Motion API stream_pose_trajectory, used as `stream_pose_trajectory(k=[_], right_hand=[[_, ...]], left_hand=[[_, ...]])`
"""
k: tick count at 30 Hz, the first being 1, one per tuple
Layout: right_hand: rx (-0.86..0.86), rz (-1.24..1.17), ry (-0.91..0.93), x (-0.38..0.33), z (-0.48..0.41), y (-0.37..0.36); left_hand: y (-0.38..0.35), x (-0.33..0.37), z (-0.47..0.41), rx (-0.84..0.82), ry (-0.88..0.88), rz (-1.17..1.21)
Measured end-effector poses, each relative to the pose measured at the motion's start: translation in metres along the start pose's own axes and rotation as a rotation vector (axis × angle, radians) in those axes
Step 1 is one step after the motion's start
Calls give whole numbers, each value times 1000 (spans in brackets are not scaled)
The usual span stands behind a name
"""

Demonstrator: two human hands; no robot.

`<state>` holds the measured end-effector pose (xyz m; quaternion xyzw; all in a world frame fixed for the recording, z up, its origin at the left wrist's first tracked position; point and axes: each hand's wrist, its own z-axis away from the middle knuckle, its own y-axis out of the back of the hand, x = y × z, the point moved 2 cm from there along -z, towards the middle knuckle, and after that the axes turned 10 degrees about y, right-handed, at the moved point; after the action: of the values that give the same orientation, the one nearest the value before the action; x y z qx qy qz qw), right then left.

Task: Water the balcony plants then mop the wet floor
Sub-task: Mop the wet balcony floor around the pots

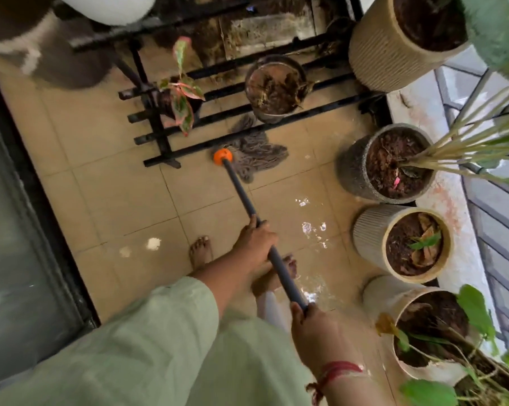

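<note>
While the right hand (pixel 314 329), a red thread tied at its wrist, curls its fingers round the near end of the mop handle (pixel 243 197), the left hand (pixel 254 238) grips the same dark handle farther along, its green sleeve (pixel 159 332) filling the near left. Two bare feet stand on the tan tiled floor (pixel 115 186) beneath the arms: the left foot (pixel 200 250) is left of the handle, and the right foot (pixel 276 273) is partly hidden behind it. Water (pixel 311 230) glints on the tiles just right of the hands.

Along the right edge stands a row of planters. A white pot (pixel 385 297) is nearest, then a ribbed pot (pixel 367 230) with a small green shoot, then a dark speckled pot (pixel 350 165) whose long stalks lean out to the right over the railing (pixel 496 259). A glass door (pixel 13 230) in a dark frame closes the left side.

Farther on, the handle ends in an orange collar (pixel 223 156). The grey mop head (pixel 256 153) lies spread on the floor against the near bars of a black metal rack (pixel 159 136), which stands in the way beyond it. On the rack rest a small plant (pixel 181 95) with pink and green leaves and a round pot (pixel 248 83) of dry soil. A big beige pot (pixel 373 54) stands at the far right.
</note>
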<state>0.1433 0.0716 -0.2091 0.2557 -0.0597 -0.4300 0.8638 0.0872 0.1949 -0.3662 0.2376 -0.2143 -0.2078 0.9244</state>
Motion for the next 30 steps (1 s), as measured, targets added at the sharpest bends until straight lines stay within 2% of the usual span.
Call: stream_pose_trajectory(k=[3,6,10,14,18,21,26,30], right_hand=[[-30,8,87,-24,-7,-13],[-13,81,117,-27,-18,-12],[11,198,186,-5,-37,35],[63,252,201,32,-47,96],[54,195,76,96,-42,118],[111,132,-30,126,-41,124],[241,60,-196,151,-43,144],[222,-7,-267,151,-26,133]], left_hand=[[0,-42,17,-1,138,19],[1,-53,22,37,180,75],[13,-22,-1,68,214,152],[29,35,-26,198,229,250],[31,119,-54,173,125,158],[34,169,-78,151,27,64],[52,233,-108,184,-152,-29],[42,255,-107,138,-231,-102]])
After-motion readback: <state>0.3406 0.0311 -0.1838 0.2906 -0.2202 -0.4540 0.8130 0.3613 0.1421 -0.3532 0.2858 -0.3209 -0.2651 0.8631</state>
